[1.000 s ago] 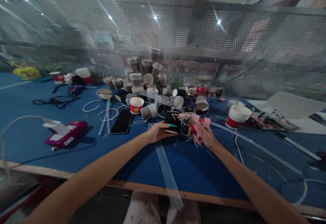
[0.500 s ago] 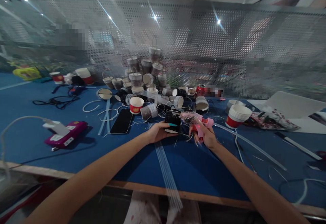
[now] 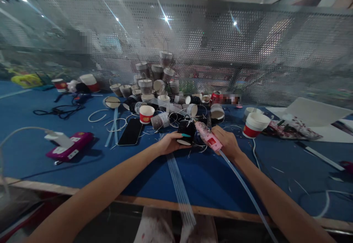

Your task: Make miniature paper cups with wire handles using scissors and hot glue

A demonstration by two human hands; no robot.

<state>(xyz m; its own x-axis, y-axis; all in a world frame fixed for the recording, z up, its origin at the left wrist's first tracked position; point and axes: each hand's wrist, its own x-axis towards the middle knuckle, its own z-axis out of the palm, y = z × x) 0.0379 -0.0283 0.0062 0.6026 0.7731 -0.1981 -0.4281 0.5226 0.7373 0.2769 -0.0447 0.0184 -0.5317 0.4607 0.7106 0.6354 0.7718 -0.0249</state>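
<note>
My left hand (image 3: 171,143) is wrapped round a black cup (image 3: 186,129), which lies tipped with its pale round end facing me. In my right hand (image 3: 226,141) is a pink glue gun (image 3: 208,135), its nozzle pointing left at the black cup's upper edge. A long clear glue stick (image 3: 245,187) runs out of the gun's back end toward the bottom right. Clear strips (image 3: 179,187) lie below my left hand and hang over the table edge. Dark clutter behind the cup is hard to tell apart.
Behind my hands are stacked grey cups (image 3: 145,85) and a red paper cup (image 3: 146,114). A phone (image 3: 130,131) and purple power strip (image 3: 70,146) lie left. White-and-red cups (image 3: 256,124) stand right, near a plastic bag (image 3: 292,128). The blue table (image 3: 132,176) has a wooden front edge.
My right hand has turned the glue gun, so its back end now points down and right, and the glue stick has swung toward me. My left hand still holds the black cup.
</note>
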